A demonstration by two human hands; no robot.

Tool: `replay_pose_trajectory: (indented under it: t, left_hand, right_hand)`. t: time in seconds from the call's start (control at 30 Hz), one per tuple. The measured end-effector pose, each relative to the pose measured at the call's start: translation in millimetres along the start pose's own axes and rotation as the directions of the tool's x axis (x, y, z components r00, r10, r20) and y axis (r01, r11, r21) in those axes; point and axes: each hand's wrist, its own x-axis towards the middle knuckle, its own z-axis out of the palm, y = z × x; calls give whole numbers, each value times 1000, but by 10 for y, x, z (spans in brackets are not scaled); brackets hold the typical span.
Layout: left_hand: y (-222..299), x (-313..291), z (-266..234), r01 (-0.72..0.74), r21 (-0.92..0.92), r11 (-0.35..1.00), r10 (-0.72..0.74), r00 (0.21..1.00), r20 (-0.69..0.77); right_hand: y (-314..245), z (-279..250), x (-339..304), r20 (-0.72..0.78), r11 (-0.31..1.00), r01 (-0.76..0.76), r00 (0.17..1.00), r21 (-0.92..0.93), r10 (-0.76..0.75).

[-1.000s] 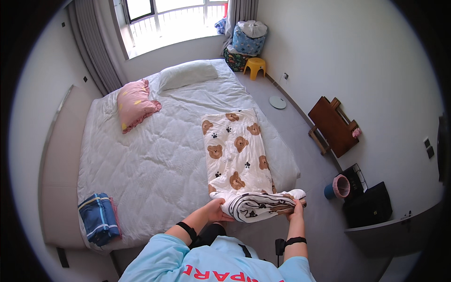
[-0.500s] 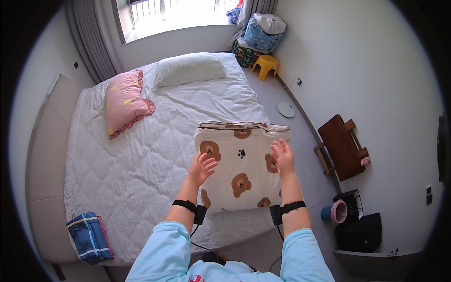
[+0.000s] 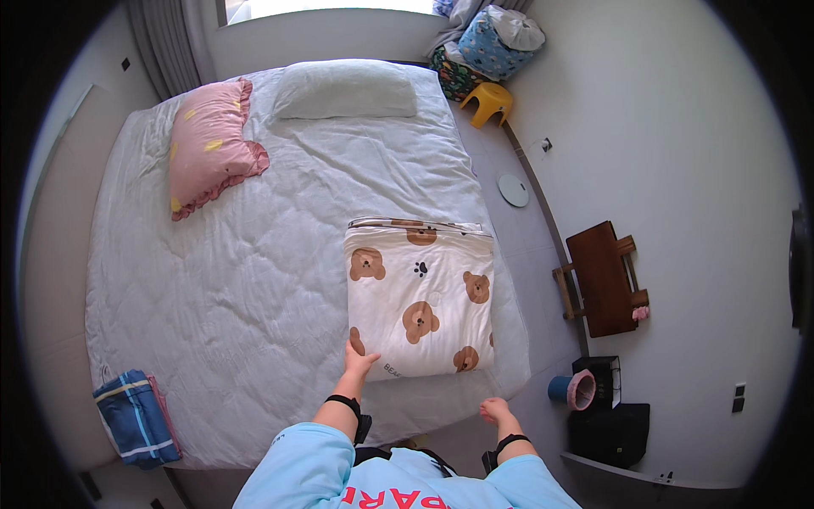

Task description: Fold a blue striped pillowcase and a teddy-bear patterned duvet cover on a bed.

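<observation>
A folded white blanket (image 3: 454,339) with brown bear heads and a black paw print lies on the right side of the bed, its layered folds along the far edge. My left hand (image 3: 359,362) touches the blanket's near left corner, fingers along its left side and thumb spread out over the near edge. Apart from the blanket, my right hand (image 3: 497,411) hovers by the bed's near right edge. Its fingers are curled in, and nothing shows in them.
Light grey bedding (image 3: 229,297) carries a pink ruffled pillow (image 3: 208,148), a pale pillow (image 3: 348,92) and a folded blue cloth (image 3: 136,420). Right of the bed are a yellow stool (image 3: 489,100), a white round scale (image 3: 512,191), a brown folding table (image 3: 604,280) and a bin (image 3: 580,390).
Both hands have come back toward me from above the blanket. My left is now at its near corner; my right has moved off it and curled. The blanket lies flatter and straighter.
</observation>
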Motion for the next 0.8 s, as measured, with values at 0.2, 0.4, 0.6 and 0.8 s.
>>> replay_pose_trajectory:
  t: [0.2, 0.4, 0.6, 0.8]
  left_hand:
    - [133, 153, -175, 41, 252, 967, -84, 983, 162]
    - [386, 114, -319, 341, -123, 932, -222, 805, 551]
    - [60, 135, -497, 382, 109, 918, -391, 822, 413]
    - [-113, 339, -159, -43, -71, 997, 54, 986, 159]
  right_hand:
    - [-860, 337, -1, 2, 830, 492, 860, -261, -510]
    - [-1276, 333, 216, -25, 829, 538, 837, -152, -547]
    - [-1476, 175, 279, -375, 783, 395, 714, -481, -591]
    - [-1524, 210, 708, -256, 852, 483, 813, -204, -522]
